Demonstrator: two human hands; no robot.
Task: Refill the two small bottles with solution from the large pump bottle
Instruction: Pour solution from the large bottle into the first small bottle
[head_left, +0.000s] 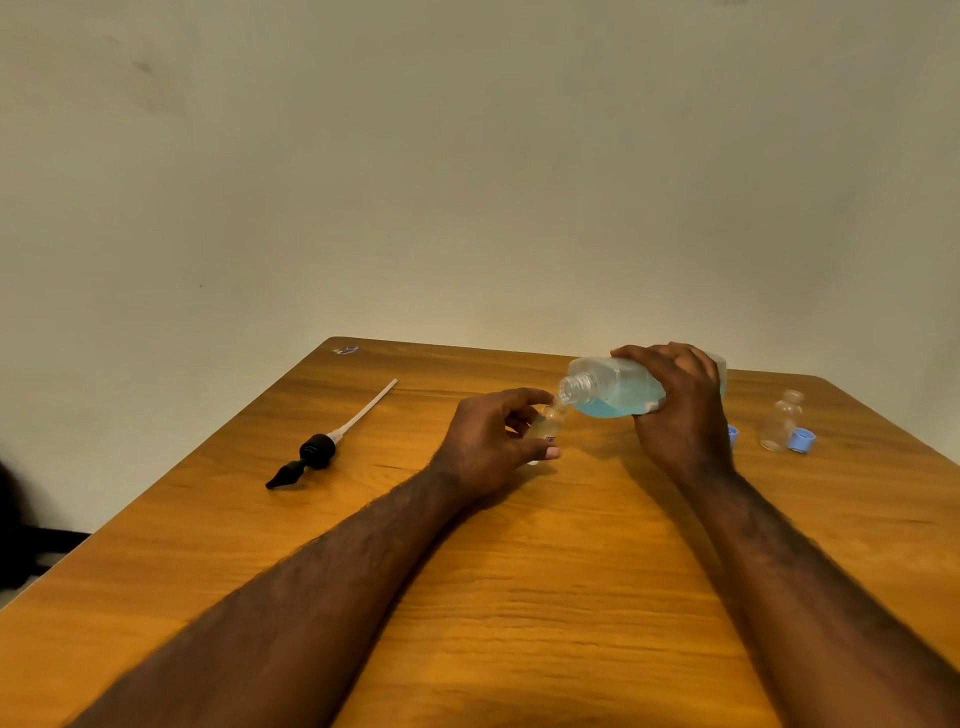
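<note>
My right hand (678, 410) grips the large clear bottle (608, 387), which holds blue solution and lies tipped on its side with its open neck pointing left. That neck is right at the mouth of a small clear bottle (551, 423), which my left hand (493, 441) holds upright on the table between fingers and thumb. A second small clear bottle (782, 420) stands uncapped at the right, with a blue cap (801, 440) beside it. Another blue cap (733, 435) peeks out behind my right wrist.
The black pump head with its long white tube (324, 444) lies on the wooden table (519, 597) to the left. A small sticker (345, 350) marks the table's far left corner. A plain wall stands behind the table. Something dark sits at the left edge of view.
</note>
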